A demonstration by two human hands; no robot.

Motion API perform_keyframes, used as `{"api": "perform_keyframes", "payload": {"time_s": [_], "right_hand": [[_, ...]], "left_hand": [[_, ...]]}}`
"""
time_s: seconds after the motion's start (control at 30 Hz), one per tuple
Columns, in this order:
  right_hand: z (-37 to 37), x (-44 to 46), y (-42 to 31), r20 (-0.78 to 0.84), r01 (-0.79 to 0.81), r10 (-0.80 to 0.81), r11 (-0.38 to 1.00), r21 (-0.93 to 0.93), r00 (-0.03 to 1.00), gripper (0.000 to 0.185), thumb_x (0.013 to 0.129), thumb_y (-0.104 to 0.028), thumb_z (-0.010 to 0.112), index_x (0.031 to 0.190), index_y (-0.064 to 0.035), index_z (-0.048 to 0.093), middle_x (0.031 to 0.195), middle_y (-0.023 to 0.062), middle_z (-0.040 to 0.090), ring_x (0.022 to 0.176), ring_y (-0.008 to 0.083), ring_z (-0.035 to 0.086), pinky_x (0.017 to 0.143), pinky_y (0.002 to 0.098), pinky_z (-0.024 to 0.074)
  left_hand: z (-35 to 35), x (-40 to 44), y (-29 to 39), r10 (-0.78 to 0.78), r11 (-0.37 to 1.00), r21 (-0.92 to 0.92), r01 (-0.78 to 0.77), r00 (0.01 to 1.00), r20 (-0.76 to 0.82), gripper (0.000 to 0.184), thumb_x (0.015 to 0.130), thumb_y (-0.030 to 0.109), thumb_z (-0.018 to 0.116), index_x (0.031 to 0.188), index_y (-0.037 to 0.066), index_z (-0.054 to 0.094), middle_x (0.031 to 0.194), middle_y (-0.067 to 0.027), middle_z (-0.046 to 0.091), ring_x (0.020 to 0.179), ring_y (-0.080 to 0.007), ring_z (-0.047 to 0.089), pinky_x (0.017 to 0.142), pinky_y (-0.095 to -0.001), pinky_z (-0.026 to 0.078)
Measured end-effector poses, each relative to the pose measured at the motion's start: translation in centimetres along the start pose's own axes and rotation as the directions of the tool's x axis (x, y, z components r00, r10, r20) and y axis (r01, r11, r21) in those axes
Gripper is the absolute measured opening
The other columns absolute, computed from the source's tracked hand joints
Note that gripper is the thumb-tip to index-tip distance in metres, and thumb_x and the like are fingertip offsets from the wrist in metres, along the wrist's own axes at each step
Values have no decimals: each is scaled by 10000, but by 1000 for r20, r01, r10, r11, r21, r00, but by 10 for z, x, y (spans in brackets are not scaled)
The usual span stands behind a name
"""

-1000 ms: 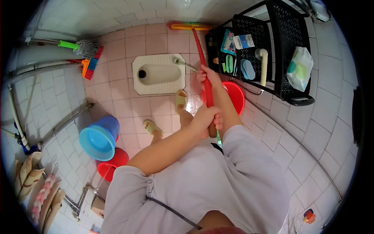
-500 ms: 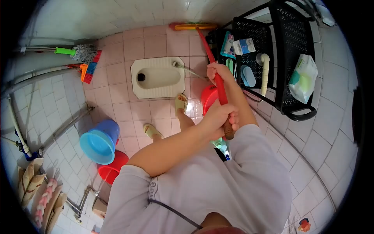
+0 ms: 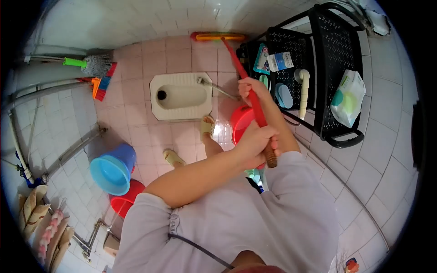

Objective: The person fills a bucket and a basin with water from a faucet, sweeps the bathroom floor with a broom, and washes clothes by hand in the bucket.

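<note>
A long red handle (image 3: 257, 107) runs from near my body up to an orange and red broom head (image 3: 218, 37), which lies on the pink floor tiles along the back wall. My left hand (image 3: 257, 143) is wrapped round the handle close to its brown end. Farther up, my right hand (image 3: 254, 88) grips the same handle, beside the black cart. The broom's bristles touch or nearly touch the foot of the wall.
Beyond my sandals lies a squat toilet (image 3: 180, 96). A black cart (image 3: 325, 73) with wipes and other items stands at right. A red bucket (image 3: 241, 122) is beside my hands; blue (image 3: 111, 168) and red (image 3: 127, 198) buckets stand left. Mops and brushes (image 3: 98, 66) hang upper left.
The handle's near end and my left hand have shifted right and slightly toward my body. The broom head stays along the back wall, and both hands keep their hold. The whole view has shifted slightly.
</note>
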State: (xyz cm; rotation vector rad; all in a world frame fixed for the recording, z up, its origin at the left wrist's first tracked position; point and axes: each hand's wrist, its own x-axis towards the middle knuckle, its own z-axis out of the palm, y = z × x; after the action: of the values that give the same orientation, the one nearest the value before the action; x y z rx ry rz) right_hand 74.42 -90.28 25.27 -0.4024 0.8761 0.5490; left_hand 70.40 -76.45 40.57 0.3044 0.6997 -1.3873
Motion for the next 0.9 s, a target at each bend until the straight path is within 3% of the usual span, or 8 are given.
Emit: {"api": "perform_keyframes", "payload": {"time_s": [0.03,0.07,0.13,0.2,0.4,0.67,0.77,0.9], "right_hand": [[-11,-5,3,-19,97,-100,987,-130,995,278,772,-117,480,522,-114,357,485,-9,390,393,94,361,364,211,298],[-29,-11,5,150,219,-187,947,-237,971,251,783,-95,480,564,-113,359,502,-15,379,411,85,368,362,202,299],[-12,-36,-3,11,-2,1,989,147,1000,204,797,-68,476,625,-106,373,521,-24,375,425,70,384,356,191,308],[-12,-51,-6,-44,66,-57,968,241,997,172,805,-50,470,668,-103,380,535,-32,375,432,55,385,352,177,314],[17,-18,-20,-152,200,-240,949,-243,959,249,761,-84,474,534,-98,374,481,-3,387,406,107,365,374,219,309],[43,-24,-4,-178,183,-250,929,-322,952,220,733,-107,454,519,-71,415,487,40,435,417,136,405,398,249,315],[38,-14,-1,-46,94,-114,947,-308,992,207,717,-120,478,517,-83,437,480,24,440,399,130,415,402,242,343],[35,-1,-1,30,175,-182,872,-457,983,258,728,-131,483,486,-100,400,464,14,415,394,111,417,376,232,335]], "left_hand": [[6,1,-8,36,999,-4,-36,999,-7,136,753,19,485,773,69,360,573,-25,400,489,-111,396,420,-282,355],[12,1,-16,40,999,-6,-40,999,-6,136,753,19,485,773,69,360,573,-25,400,489,-111,396,420,-282,355],[23,3,-22,45,995,92,-42,999,-31,137,748,10,476,766,70,355,568,-21,392,475,-113,392,418,-286,359],[28,1,-22,27,997,76,-26,1000,-1,137,745,11,478,758,73,356,562,-19,388,465,-113,386,413,-280,357],[17,-9,25,-56,994,-88,61,997,54,152,742,27,486,714,94,352,536,14,363,442,-75,352,385,-223,314],[37,-45,18,108,993,-45,-108,994,-15,151,759,26,477,733,101,347,567,10,363,452,-71,372,384,-237,329],[50,-34,3,175,984,-10,-177,978,-115,142,758,29,480,744,86,350,576,-5,374,469,-88,394,401,-259,354],[34,-2,1,197,980,7,-199,967,-163,109,745,29,481,742,44,373,580,-37,415,485,-131,436,426,-296,379]]}}
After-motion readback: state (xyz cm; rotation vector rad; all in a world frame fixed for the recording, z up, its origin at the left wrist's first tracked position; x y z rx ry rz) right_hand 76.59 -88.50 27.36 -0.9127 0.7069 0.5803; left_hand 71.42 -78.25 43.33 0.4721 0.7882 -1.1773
